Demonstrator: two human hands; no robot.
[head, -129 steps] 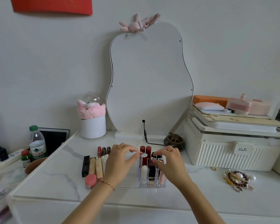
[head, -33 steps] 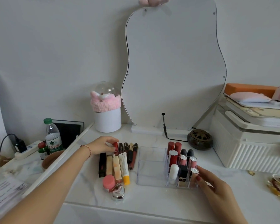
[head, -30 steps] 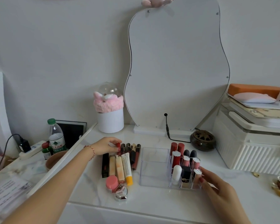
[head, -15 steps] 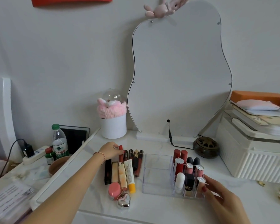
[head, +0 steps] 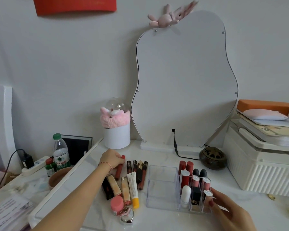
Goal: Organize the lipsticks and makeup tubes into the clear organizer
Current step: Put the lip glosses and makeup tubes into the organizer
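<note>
Red lipstick point(head: 119, 167) gripped by left hand point(head: 111, 160); right hand point(head: 230, 212) steadying organizer point(head: 162, 189).

Loose tubes point(head: 131, 184) lie left of the organizer point(head: 162, 187), mirror point(head: 185, 80) behind.

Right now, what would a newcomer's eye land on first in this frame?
Probably the tall wavy mirror against the wall, with a pink plush bunny on top. Below it, the clear organizer holds upright lipsticks in its right cells, steadied by the right hand, while the left hand grips a red tube.
</note>
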